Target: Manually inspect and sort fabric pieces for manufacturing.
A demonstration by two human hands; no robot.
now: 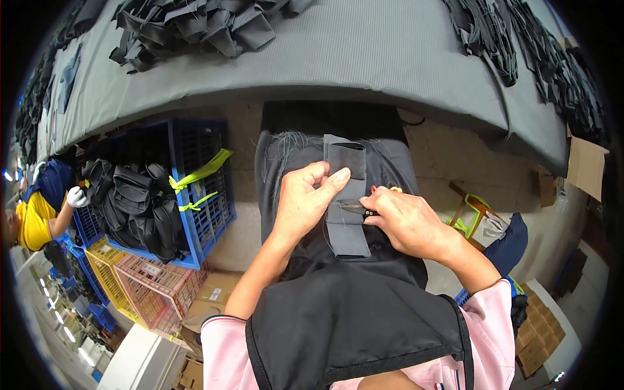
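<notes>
A grey fabric strip (348, 239) lies lengthwise over my lap, on dark cloth (312, 257), its far end folded into a loop. My left hand (304, 198) is closed at the strip's left edge, thumb and forefinger pinching it. Small scissors (354, 208) with dark handles are gripped in my right hand (408, 221). Their metal blades point left across the middle of the strip, close to my left fingers. Whether the blades touch the fabric cannot be made out. Loose threads (290, 144) are scattered on the cloth beyond my left hand.
Ahead stands a grey-covered table (364, 58) bearing a heap of dark fabric pieces (201, 29). At left, a blue crate (195, 227) holds black bundles (133, 201), near a pink crate (156, 286). A co-worker in yellow (36, 221) is at far left. A stool-like frame (478, 214) stands right.
</notes>
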